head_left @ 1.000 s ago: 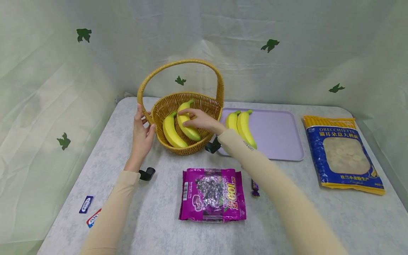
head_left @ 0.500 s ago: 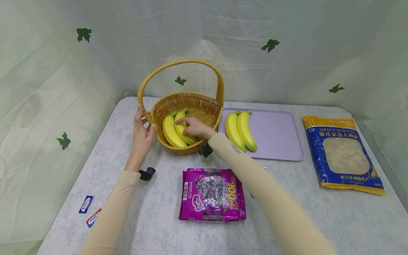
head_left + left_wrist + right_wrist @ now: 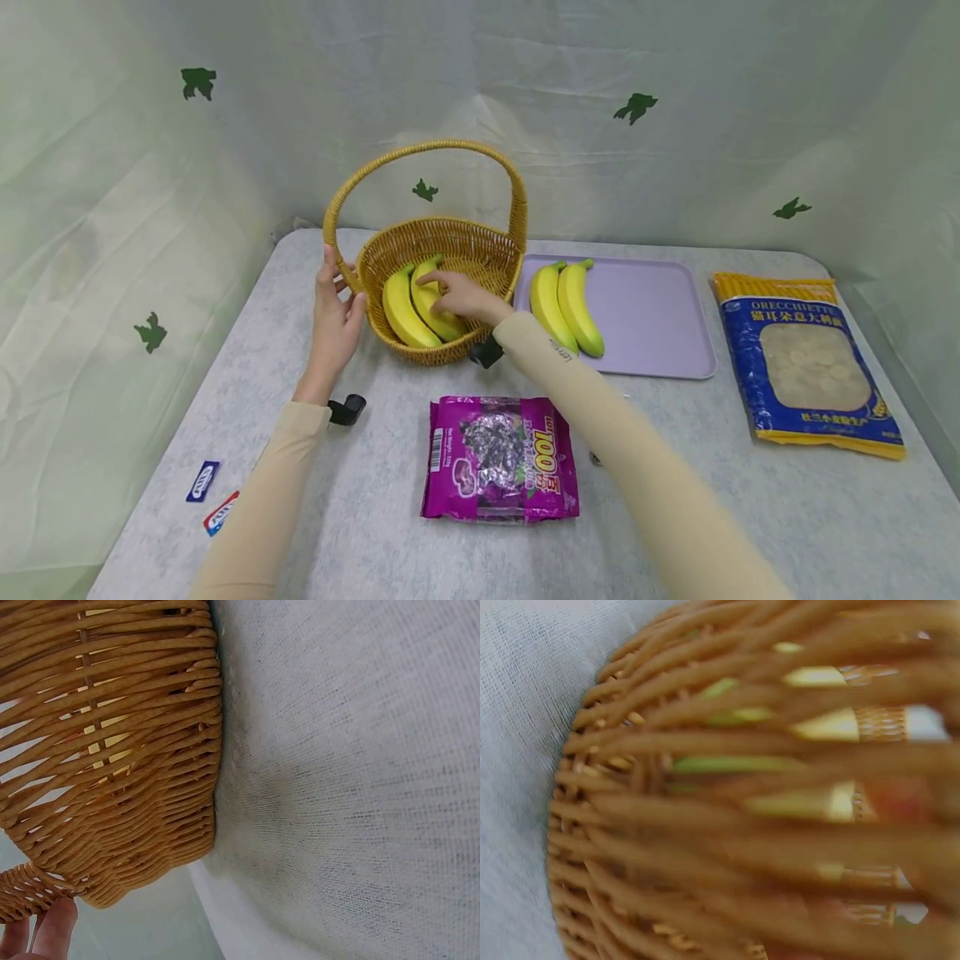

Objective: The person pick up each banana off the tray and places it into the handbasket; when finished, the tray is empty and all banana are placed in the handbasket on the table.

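A wicker basket (image 3: 427, 354) with a tall arched handle stands at the back of the table. My left hand (image 3: 335, 325) grips it at the left foot of the handle, thumb in front and fingers behind. Two bananas lie side by side inside, a left banana (image 3: 406, 312) and a right banana (image 3: 423, 292). Reaching over the basket's right rim, my right hand (image 3: 468, 298) holds the right banana between thumb and fingers, partly covering it. The right wrist view shows mostly blurred wicker weave (image 3: 705, 817), with yellow and green glimpsed through the gaps.
Right of the basket lies a lilac tray (image 3: 652, 317) bearing two more bananas (image 3: 573, 308). A purple candy bag (image 3: 498, 458) is in front, and a blue-and-yellow pasta bag (image 3: 810, 362) at far right. Small wrappers (image 3: 202, 481) lie at left.
My right hand has lowered the right banana and brought it leftward against the other one in the basket, then shifted very slightly right. My left hand has stayed on the basket.
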`<state>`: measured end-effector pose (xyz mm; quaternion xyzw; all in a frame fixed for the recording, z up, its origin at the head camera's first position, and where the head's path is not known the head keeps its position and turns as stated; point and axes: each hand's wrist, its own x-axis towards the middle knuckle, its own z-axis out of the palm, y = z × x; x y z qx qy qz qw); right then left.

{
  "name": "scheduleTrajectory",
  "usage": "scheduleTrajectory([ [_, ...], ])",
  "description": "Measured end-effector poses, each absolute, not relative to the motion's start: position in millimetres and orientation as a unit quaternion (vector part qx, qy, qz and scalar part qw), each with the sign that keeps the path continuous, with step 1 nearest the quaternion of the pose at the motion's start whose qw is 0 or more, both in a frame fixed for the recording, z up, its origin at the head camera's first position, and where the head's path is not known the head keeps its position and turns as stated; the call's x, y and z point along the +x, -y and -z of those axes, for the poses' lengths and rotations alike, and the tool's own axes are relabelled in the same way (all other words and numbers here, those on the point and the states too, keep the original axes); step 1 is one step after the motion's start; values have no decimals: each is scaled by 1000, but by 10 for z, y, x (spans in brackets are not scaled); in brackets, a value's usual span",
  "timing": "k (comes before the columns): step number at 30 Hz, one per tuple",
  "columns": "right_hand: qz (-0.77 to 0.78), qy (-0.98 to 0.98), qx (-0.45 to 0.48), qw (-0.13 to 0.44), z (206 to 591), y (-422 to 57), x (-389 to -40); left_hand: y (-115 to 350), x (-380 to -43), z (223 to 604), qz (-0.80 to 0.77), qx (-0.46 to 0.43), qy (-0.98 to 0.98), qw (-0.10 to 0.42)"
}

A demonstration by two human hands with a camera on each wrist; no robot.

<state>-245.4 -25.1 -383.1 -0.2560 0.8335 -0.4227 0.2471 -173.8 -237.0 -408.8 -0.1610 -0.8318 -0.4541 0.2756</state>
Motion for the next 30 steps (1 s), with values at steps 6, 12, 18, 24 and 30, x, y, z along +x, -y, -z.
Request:
scheduleTrajectory([
  [6, 477, -814, -240, 228, 3784, 68, -2507, 2362, -1744, 4094, 450, -164, 833, 278],
  [12, 565, -760, -226, 226, 3744, -183, -2509, 2359, -1746, 4110, 458, -163, 829, 277],
  [18, 613, -722, -230, 224, 3721, -532, -2501, 2361, -1733, 4119, 462, -155, 830, 271],
  [24, 626, -717, -228, 203, 3721, -932, -2520, 2352, -1742, 4113, 463, -153, 831, 269],
  [30, 628, -733, -183, 190, 3810, -1331, -2554, 2358, -1757, 4112, 457, -161, 830, 277],
])
